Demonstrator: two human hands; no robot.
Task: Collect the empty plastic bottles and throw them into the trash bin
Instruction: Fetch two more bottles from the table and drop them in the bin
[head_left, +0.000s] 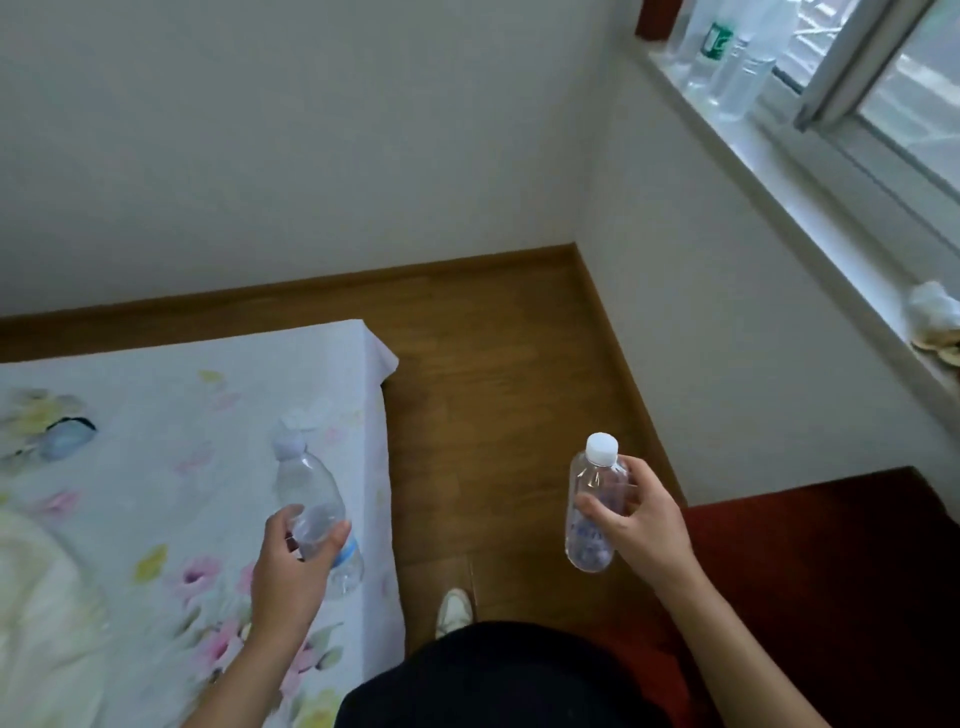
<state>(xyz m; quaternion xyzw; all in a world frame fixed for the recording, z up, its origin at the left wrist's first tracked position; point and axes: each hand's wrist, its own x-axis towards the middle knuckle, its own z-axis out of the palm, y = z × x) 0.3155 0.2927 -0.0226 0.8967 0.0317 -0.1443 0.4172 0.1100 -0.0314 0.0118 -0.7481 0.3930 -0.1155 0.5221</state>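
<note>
Got one clear bottle in each hand right now. My left hand (291, 561) is wrapped around the lower half of a bottle (317, 512) with a blue label, held over the near right edge of the bed (156, 467) with the floral sheet. My right hand (641, 525) grips the other bottle (592, 512) (white cap, pointing up) around its middle, above the wood floor (493, 364). More bottles (727, 57) stand on the windowsill (810, 208) far right, well apart from my hands. My shoe (454, 610) pokes out near the bed.
</note>
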